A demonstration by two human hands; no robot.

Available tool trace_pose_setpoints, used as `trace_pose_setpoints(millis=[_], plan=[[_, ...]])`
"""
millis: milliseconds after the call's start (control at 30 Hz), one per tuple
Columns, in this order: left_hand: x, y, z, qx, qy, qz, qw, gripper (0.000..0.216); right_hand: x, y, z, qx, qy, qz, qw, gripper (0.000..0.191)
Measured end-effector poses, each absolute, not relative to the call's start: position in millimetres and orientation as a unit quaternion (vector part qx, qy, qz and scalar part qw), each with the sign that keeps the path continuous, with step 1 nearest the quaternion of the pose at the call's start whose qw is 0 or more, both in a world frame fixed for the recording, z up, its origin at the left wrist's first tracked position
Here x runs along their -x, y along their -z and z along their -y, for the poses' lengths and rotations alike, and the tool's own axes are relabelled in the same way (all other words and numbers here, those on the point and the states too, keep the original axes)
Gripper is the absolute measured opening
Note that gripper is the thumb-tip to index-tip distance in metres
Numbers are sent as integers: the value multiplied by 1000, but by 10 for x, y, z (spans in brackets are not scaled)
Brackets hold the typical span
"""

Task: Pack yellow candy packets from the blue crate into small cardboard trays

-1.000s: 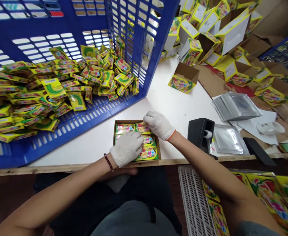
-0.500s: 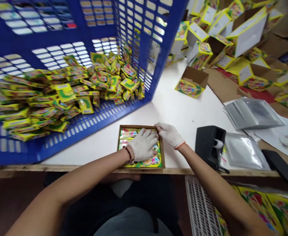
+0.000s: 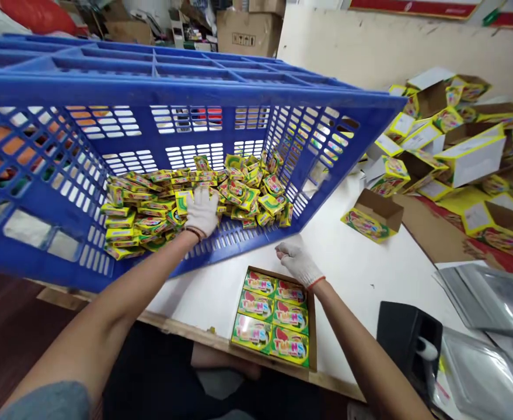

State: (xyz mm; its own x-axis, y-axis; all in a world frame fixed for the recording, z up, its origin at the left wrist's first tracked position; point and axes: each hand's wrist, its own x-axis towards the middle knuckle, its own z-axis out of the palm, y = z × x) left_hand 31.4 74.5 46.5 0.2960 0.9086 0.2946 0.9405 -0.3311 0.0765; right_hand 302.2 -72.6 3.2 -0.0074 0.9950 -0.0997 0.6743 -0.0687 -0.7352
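My left hand, in a white glove with bare fingertips, reaches into the blue crate. Its fingers are stretched out over a heap of small yellow-green packs, touching the ones on top. My right hand, gloved the same way, hovers just beyond the upper right corner of a shallow cardboard box. Its fingers are curled in, with nothing visible in them. Inside that box, several fruit-printed packs marked "TWINS" lie flat in two columns, filling it from side to side.
An open carton stands on the white table. Behind it is a pile of open yellow cartons. At right are a black tape dispenser and clear plastic sleeves. The crate lies on its side, open toward me.
My left hand has left the packs in the box and moved up-left into the crate. My right hand has let go of the box's edge. The view has tilted up and left.
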Motion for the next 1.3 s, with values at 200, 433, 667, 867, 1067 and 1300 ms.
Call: trace_pose_setpoints(millis=[200,433,667,867,1067,1300], plan=[[38,-287,-754,855,100,506,50,29,-2628,-22,679,617,-356,657,247,26],[-32,196,287,869,298,394,-30,28,-2326,-77,811,623,-377,609,315,32],[-400,128,967,832,375,375,-163,41,-2268,-423,1108,583,-492,568,310,51],[-431,76,1050,706,413,515,-256,45,-2378,-332,1602,593,-453,588,312,42],[-171,268,500,809,132,564,-104,53,-2370,-115,1877,637,-401,532,389,71],[-170,438,388,729,204,645,-110,39,-2698,-64,2022,752,-211,592,201,25]])
